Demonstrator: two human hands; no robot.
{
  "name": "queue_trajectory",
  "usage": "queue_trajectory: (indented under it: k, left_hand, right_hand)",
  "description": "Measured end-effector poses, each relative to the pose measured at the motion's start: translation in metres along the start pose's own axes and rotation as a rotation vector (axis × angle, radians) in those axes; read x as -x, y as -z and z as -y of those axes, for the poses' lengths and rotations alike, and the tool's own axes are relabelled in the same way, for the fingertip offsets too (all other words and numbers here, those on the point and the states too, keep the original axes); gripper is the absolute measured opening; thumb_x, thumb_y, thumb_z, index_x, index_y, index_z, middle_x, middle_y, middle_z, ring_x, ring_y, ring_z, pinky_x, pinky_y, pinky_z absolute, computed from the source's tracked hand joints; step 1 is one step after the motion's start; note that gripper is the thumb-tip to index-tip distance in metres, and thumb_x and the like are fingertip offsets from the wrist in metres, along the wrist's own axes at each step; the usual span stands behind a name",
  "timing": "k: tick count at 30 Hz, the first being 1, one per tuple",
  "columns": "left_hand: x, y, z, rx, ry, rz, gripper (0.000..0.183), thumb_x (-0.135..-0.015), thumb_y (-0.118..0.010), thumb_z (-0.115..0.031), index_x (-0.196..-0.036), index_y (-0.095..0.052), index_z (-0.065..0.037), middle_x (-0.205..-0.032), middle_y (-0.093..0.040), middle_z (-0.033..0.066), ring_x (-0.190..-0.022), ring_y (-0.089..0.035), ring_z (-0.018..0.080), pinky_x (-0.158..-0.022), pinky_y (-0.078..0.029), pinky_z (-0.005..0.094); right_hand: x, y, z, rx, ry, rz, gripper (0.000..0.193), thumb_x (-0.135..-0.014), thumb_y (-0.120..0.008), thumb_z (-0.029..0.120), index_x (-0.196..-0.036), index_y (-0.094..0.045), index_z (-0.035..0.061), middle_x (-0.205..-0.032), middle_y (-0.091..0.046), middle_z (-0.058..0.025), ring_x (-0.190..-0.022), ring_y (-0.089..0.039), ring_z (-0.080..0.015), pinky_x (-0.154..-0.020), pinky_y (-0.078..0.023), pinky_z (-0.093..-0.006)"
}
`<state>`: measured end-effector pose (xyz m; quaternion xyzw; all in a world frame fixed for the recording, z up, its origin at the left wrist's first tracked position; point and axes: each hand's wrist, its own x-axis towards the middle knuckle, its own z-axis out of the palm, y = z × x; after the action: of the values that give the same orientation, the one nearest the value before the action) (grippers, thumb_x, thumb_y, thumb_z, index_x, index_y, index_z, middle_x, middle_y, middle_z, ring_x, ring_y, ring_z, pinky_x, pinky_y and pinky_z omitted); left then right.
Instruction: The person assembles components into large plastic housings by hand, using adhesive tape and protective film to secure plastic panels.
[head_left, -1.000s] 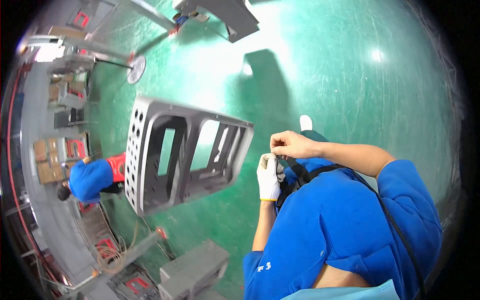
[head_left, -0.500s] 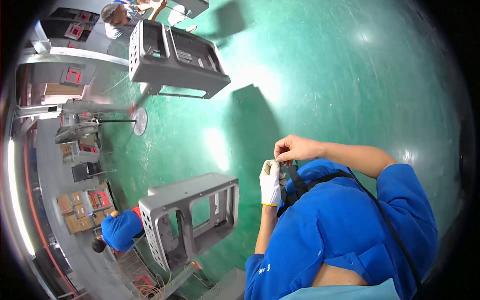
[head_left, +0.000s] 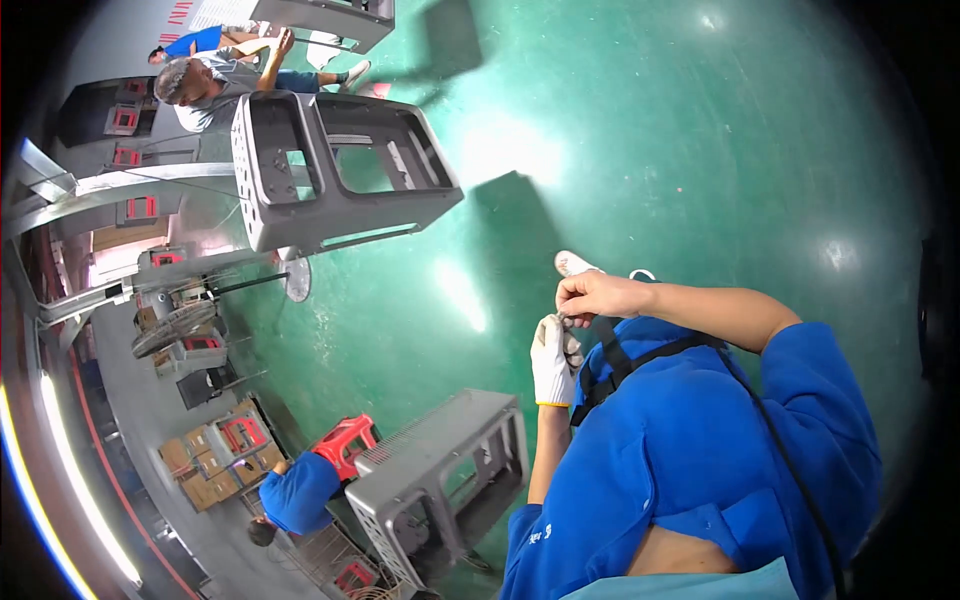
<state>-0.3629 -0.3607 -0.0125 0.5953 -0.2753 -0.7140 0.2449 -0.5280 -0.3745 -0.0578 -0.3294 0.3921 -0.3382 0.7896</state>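
Note:
My left hand (head_left: pixel 550 362), in a white glove with a yellow cuff edge, is raised in front of my blue clothing with its fingers curled in. My bare right hand (head_left: pixel 602 296) meets it at the fingertips, thumb and fingers pinched together. Whatever lies between the two hands is too small to make out. Dark straps (head_left: pixel 618 362) run across my front just beside them. To the left stand two grey box-shaped housings with window openings, an upper one (head_left: pixel 350 222) and a lower one (head_left: pixel 440 405); neither hand touches them.
A person in a grey top (head_left: pixel 215 98) is beyond the upper housing. Another in blue (head_left: pixel 300 495) is near a red stool (head_left: pixel 345 447) and cardboard boxes (head_left: pixel 205 488). A standing fan (head_left: pixel 175 328) and a metal frame (head_left: pixel 150 185) line the left side.
The view has shifted, so both housings sit lower in it and the lower one further right. My hands stay together at the fingertips. A white shoe now shows beyond my right hand.

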Motion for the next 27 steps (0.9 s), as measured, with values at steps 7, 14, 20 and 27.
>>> queue_trajectory:
  k: [7, 14, 20, 27]
  left_hand:
    - [-0.071, 0.018, -0.070, 0.005, 0.003, 0.118, 0.029, -0.098, -0.050, -0.041, -0.091, -0.054, -0.013, -0.059, -0.041, -0.0064, -0.044, -0.032, 0.0022, -0.038, -0.025, 0.0173]
    - [-0.126, 0.035, -0.131, -0.060, -0.007, 0.061, 0.032, -0.098, -0.048, -0.041, -0.098, -0.054, -0.010, -0.059, -0.036, -0.0068, -0.045, -0.030, 0.0027, -0.040, -0.025, 0.0178]
    - [-0.175, 0.052, -0.185, 0.051, 0.008, -0.153, 0.027, -0.095, -0.051, -0.035, -0.105, -0.055, -0.010, -0.058, -0.029, -0.0077, -0.044, -0.024, 0.0034, -0.039, -0.017, 0.0200]
    - [-0.220, 0.055, -0.238, 0.143, -0.052, -0.407, 0.034, -0.096, -0.053, -0.037, -0.118, -0.051, -0.012, -0.058, -0.027, -0.0076, -0.043, -0.024, 0.0037, -0.039, -0.019, 0.0202]
  right_hand:
    - [-0.071, 0.018, 0.043, -0.103, 0.046, -0.100, 0.017, -0.096, -0.054, 0.023, -0.093, -0.057, 0.0057, -0.085, -0.057, 0.0007, -0.074, -0.056, -0.0075, -0.067, -0.050, -0.0241]
    - [-0.125, 0.036, 0.089, -0.237, 0.122, -0.146, 0.020, -0.098, -0.052, 0.026, -0.092, -0.056, 0.0069, -0.083, -0.055, 0.0011, -0.073, -0.055, -0.0077, -0.065, -0.049, -0.0238]
    - [-0.154, 0.085, 0.102, -0.518, 0.127, -0.199, 0.018, -0.097, -0.053, 0.024, -0.092, -0.057, 0.0075, -0.080, -0.056, 0.0006, -0.069, -0.056, -0.0072, -0.062, -0.048, -0.0223]
    - [-0.184, 0.165, 0.114, -0.657, 0.104, -0.225, 0.012, -0.095, -0.056, 0.021, -0.093, -0.056, 0.0095, -0.081, -0.057, 0.0012, -0.072, -0.056, -0.0065, -0.065, -0.047, -0.0220]
